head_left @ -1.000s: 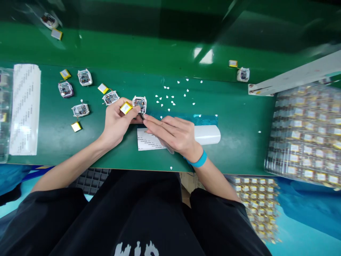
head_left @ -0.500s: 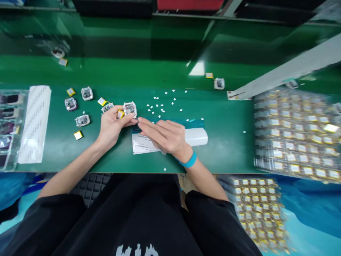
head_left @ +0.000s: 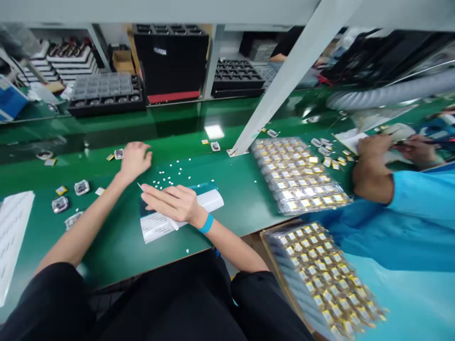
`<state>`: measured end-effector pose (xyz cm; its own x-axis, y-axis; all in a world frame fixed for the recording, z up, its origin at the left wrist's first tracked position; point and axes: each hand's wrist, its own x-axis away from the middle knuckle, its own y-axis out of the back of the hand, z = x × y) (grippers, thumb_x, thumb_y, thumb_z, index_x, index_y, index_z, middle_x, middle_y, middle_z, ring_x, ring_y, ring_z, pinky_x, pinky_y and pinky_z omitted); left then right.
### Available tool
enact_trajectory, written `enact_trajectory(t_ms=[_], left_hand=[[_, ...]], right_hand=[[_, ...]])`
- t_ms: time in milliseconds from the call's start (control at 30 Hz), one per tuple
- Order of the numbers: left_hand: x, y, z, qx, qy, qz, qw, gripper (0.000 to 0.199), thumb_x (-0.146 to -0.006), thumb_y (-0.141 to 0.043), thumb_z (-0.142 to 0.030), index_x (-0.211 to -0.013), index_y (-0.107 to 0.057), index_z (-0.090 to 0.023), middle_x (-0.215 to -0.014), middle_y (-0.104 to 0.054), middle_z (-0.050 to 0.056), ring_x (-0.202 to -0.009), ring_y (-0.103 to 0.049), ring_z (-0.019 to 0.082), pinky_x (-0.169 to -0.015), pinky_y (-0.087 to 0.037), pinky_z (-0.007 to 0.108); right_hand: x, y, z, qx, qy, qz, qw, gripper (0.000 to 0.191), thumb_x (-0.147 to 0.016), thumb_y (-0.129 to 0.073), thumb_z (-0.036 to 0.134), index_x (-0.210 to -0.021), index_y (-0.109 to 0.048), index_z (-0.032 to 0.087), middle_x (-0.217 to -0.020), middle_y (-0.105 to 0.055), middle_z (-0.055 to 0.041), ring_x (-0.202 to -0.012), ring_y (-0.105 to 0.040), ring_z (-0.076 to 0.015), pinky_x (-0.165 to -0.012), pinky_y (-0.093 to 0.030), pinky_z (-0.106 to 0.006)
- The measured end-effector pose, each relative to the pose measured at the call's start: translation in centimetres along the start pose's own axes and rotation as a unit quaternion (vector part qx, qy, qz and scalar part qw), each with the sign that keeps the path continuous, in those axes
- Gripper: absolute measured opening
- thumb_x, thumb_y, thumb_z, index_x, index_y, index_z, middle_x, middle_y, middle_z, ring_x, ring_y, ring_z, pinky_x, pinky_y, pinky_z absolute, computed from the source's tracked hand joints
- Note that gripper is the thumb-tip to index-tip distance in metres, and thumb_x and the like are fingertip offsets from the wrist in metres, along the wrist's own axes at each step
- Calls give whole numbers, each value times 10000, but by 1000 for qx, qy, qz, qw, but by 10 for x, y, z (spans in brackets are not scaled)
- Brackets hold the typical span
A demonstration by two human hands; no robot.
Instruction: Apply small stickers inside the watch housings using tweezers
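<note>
My left hand (head_left: 134,160) reaches out over the glossy green conveyor belt (head_left: 177,124), fingers loosely spread, palm down. A small white square device (head_left: 118,153) with a yellow battery (head_left: 110,157) lies on the belt just left of it. My right hand (head_left: 173,201) rests on a white label sheet (head_left: 159,225) over a blue strip (head_left: 199,187), and holds thin tweezers (head_left: 140,186) whose tip pokes out to the left. Small white paper bits (head_left: 167,178) are scattered beyond it.
More small devices (head_left: 81,187) (head_left: 59,204) and yellow batteries (head_left: 61,190) lie at the left. A white sheet (head_left: 12,227) sits at far left. Battery trays (head_left: 298,177) and a battery box (head_left: 320,274) are on the right. A co-worker's blue sleeve (head_left: 408,213) and a white post (head_left: 284,80) stand there too.
My left hand has carried the device from beside my right hand out onto the belt and let it go. My head has lifted, bringing the shelves and the co-worker into view.
</note>
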<state>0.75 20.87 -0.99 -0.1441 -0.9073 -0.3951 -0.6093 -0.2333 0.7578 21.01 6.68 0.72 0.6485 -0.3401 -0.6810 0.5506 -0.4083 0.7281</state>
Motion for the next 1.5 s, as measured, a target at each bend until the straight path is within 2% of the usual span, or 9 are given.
enact_trajectory(t_ms=[200,300,400,600,800,967,1133,1300,1500], left_hand=[[-39,-107,-114,14,-110,157,981,230,-1035,-612,-265,-1201,-702,-134,-1322,-685,137,-1271,-633,283,-1123,-512,515],[-58,-129,-145,14,-82,177,981,408,-1019,-684,-380,-1359,-622,-162,-1366,-640,125,-1180,-673,268,-992,-599,490],[-69,-133,-152,33,-30,196,980,396,-1023,-677,-376,-1353,-625,-164,-1354,-645,125,-1161,-678,260,-978,-606,477],[-54,-113,-127,184,96,178,962,388,-1022,-679,-382,-1345,-633,-171,-1357,-643,121,-1161,-677,256,-981,-606,473],[43,-39,-80,362,213,77,904,199,-1047,-583,-255,-1187,-616,-117,-843,-742,54,-674,-704,149,-641,-572,268],[124,25,-62,458,255,7,851,269,-970,-672,-378,-1139,-598,-181,-831,-780,23,-713,-774,156,-747,-585,262],[158,36,-69,557,259,15,789,458,-848,-820,-505,-1031,-517,-214,-831,-803,29,-683,-808,215,-677,-625,290],[168,42,-85,546,207,4,812,339,-941,-739,-473,-1093,-622,-193,-805,-805,17,-709,-814,189,-666,-663,268],[174,46,-90,505,165,-19,847,215,-1001,-666,-351,-1112,-642,-169,-834,-817,21,-741,-812,161,-717,-687,260]], right_hand=[[8,-9,-5,62,-7,-58,996,267,-1086,-538,334,-1227,-762,300,-1302,-763,-4,-734,-718,-86,-662,-578,-232],[10,-11,-6,86,16,-95,992,257,-1079,-547,294,-1195,-776,294,-1293,-768,0,-719,-720,-91,-626,-573,-232],[11,-11,-6,63,22,-143,987,221,-1015,-648,230,-1194,-778,222,-1274,-780,-50,-757,-735,-121,-598,-570,-259],[15,-8,-3,-24,87,-144,985,278,-996,-683,326,-1233,-753,201,-1167,-824,-95,-800,-746,-176,-595,-578,-290],[8,-3,12,-118,-44,-253,959,358,-1088,-341,282,-1212,-662,179,-1102,-827,-180,-880,-738,-260,-727,-620,-398],[7,-7,14,-197,-102,-198,955,223,-1053,-438,178,-1161,-625,233,-1001,-838,-96,-865,-744,-224,-784,-617,-396],[10,-16,20,-241,-171,-117,948,298,-1032,-440,79,-1239,-602,219,-866,-786,-11,-702,-741,-125,-639,-589,-249],[8,-16,25,-190,-187,-79,960,193,-1003,-625,174,-1188,-627,226,-840,-754,28,-592,-665,-81,-500,-510,-191],[6,-16,28,-138,-157,-89,974,168,-987,-668,157,-1138,-638,226,-866,-758,-10,-720,-710,-114,-621,-577,-224]])
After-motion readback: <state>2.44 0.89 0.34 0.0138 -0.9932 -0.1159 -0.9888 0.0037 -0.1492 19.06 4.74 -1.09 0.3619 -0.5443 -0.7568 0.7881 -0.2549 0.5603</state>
